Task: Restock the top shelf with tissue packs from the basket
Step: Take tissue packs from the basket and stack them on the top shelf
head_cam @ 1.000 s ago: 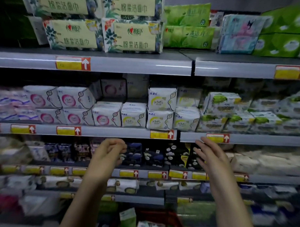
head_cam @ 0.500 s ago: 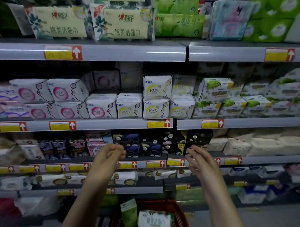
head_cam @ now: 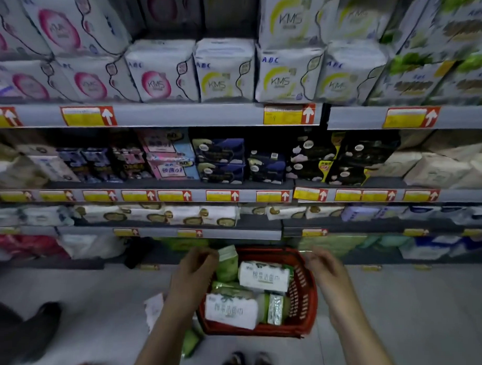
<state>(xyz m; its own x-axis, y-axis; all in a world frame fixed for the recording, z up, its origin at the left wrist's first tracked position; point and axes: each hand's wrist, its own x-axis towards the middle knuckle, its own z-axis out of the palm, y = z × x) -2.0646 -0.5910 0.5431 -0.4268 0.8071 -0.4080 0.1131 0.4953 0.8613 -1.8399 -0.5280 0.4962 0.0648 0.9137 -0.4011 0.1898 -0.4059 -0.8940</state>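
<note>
A red plastic basket point(head_cam: 303, 291) stands on the floor in front of the shelves. It holds two white tissue packs with green print, one at the back point(head_cam: 264, 276) and one at the front point(head_cam: 231, 310), plus green packs. An upright green pack point(head_cam: 228, 265) leans at the basket's left rim. My left hand point(head_cam: 194, 266) hangs over that rim, fingers loosely curled, fingertips at the green pack's top corner. My right hand point(head_cam: 325, 270) hovers over the right rim with relaxed fingers, holding nothing. The top shelf is out of view.
Shelves of packed goods with yellow-and-red price tags fill the upper view, the lowest edge point(head_cam: 156, 232) just above the basket. A white paper point(head_cam: 155, 309) and a green pack point(head_cam: 190, 343) lie on the floor left of the basket. My shoes point(head_cam: 248, 361) show below.
My view has tipped down from the upper shelves to the floor. Both hands have dropped from shelf height to the basket's rims.
</note>
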